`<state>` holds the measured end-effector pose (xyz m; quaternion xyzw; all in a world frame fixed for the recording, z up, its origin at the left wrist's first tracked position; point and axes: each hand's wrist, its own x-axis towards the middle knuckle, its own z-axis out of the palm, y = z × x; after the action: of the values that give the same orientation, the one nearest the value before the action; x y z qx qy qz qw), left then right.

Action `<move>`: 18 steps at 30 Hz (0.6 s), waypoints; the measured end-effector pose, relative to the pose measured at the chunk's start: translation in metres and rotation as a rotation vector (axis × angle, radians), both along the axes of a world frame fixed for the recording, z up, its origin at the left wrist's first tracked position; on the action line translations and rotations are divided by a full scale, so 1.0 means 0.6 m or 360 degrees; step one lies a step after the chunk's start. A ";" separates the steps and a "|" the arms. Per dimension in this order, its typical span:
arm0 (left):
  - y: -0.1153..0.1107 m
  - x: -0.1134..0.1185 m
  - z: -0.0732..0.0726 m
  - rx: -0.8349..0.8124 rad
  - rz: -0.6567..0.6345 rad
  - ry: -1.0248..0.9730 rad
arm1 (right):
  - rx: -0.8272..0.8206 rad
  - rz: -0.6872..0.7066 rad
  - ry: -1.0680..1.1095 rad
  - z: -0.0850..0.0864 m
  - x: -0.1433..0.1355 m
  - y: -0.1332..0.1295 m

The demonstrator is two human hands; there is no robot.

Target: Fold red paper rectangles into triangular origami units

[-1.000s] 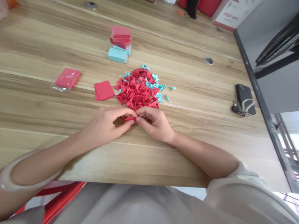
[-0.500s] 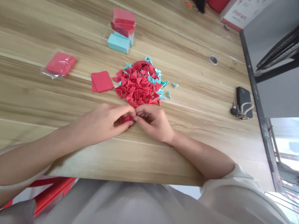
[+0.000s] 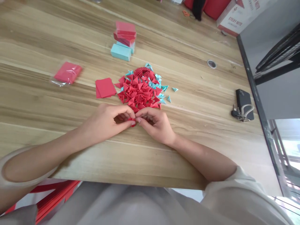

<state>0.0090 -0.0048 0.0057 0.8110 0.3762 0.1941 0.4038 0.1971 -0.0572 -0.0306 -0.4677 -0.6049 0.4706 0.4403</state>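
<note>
Between the thumb and fingers of my left hand point(image 3: 110, 120) is a small red paper piece point(image 3: 132, 122), mostly hidden. The fingertips of my right hand point(image 3: 159, 125) are pinched together right beside it; whether they also grip the paper is hard to make out. Just beyond both hands lies a pile of folded red paper triangles point(image 3: 140, 95), with light blue triangles point(image 3: 162, 96) along its right and far sides. A ring of joined red pieces point(image 3: 144, 73) rests at the pile's far end. Flat red paper sheets point(image 3: 106, 88) lie left of the pile.
Behind the pile are red paper packs point(image 3: 126, 30) stacked by light blue packs point(image 3: 120, 52). A wrapped red pack point(image 3: 67, 72) lies at the left. To the right are a black case point(image 3: 244, 103) with keys and a round metal-rimmed piece point(image 3: 211, 64).
The view has shifted, so the table things appear slightly lower. Less of the red paper piece shows between my fingertips. Both hands remain close together at the pile's near edge.
</note>
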 end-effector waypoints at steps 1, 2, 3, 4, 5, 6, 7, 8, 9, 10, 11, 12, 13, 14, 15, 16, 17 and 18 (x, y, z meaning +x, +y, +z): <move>0.000 0.000 0.000 -0.0037 0.0015 -0.0016 | 0.0005 -0.0002 -0.0006 0.000 0.000 0.000; 0.000 0.000 0.000 -0.0063 0.0033 -0.0033 | 0.0012 -0.0003 -0.0012 0.000 0.000 0.000; 0.000 0.000 -0.001 -0.0081 0.0051 -0.0050 | 0.0019 -0.0003 -0.0018 0.000 0.000 0.000; 0.001 0.000 -0.001 -0.0097 0.0070 -0.0067 | 0.0027 -0.0001 -0.0024 0.001 0.000 0.001; 0.001 0.000 0.000 -0.0113 0.0088 -0.0083 | 0.0033 0.0002 -0.0031 0.001 0.001 0.001; 0.000 0.000 0.000 -0.0133 0.0106 -0.0096 | 0.0037 0.0007 -0.0033 0.001 0.001 0.001; 0.000 0.001 0.000 -0.0153 0.0128 -0.0112 | 0.0039 0.0011 -0.0033 0.002 0.001 0.001; 0.000 0.001 0.001 -0.0180 0.0147 -0.0131 | 0.0039 0.0016 -0.0033 0.003 0.001 0.001; -0.001 0.001 0.001 -0.0213 0.0163 -0.0154 | 0.0038 0.0019 -0.0034 0.003 0.000 0.001; -0.002 0.002 0.002 -0.0247 0.0177 -0.0175 | 0.0039 0.0020 -0.0035 0.004 0.000 0.001; -0.002 0.002 0.003 -0.0279 0.0183 -0.0194 | 0.0038 0.0019 -0.0040 0.005 0.000 0.001; -0.002 0.003 0.003 -0.0302 0.0185 -0.0207 | 0.0039 0.0016 -0.0044 0.006 0.000 0.001; -0.003 0.003 0.004 -0.0312 0.0186 -0.0215 | 0.0038 0.0016 -0.0050 0.008 0.000 0.002; -0.003 0.004 0.005 -0.0314 0.0187 -0.0220 | 0.0035 0.0017 -0.0058 0.009 0.000 0.002; -0.003 0.004 0.006 -0.0313 0.0188 -0.0225 | 0.0032 0.0019 -0.0071 0.010 0.000 0.002; -0.003 0.005 0.007 -0.0310 0.0195 -0.0237 | 0.0029 0.0024 -0.0091 0.012 0.001 0.002; -0.003 0.005 0.008 -0.0308 0.0205 -0.0254 | 0.0028 0.0030 -0.0115 0.013 0.001 0.002; -0.004 0.006 0.010 -0.0308 0.0217 -0.0270 | 0.0027 0.0037 -0.0138 0.014 0.002 0.002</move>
<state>0.0125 -0.0069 0.0115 0.7216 0.4118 0.2517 0.4963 0.1981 -0.0562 -0.0224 -0.4769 -0.6328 0.4497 0.4122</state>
